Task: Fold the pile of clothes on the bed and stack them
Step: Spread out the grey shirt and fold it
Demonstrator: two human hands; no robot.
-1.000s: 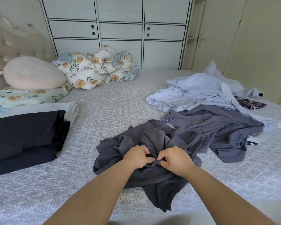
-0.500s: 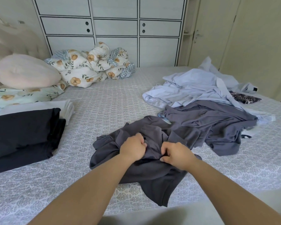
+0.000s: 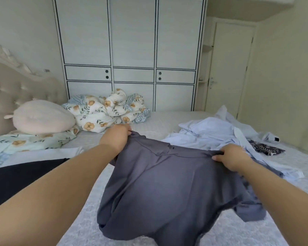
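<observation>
The left hand (image 3: pixel 116 137) and right hand (image 3: pixel 231 157) each pinch a top corner of the slate-grey jersey garment (image 3: pixel 164 189), holding it spread (lower part draped) over the patterned grey bed (image 3: pixel 89 219), beside rumpled pale-blue shirts (image 3: pixel 213 132).

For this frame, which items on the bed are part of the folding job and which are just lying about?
Job:
- grey garment, held up by left hand and right hand
- light blue clothes pile
- folded dark stack

Lying about:
- pink pillow
- floral quilt
- wardrobe
</observation>
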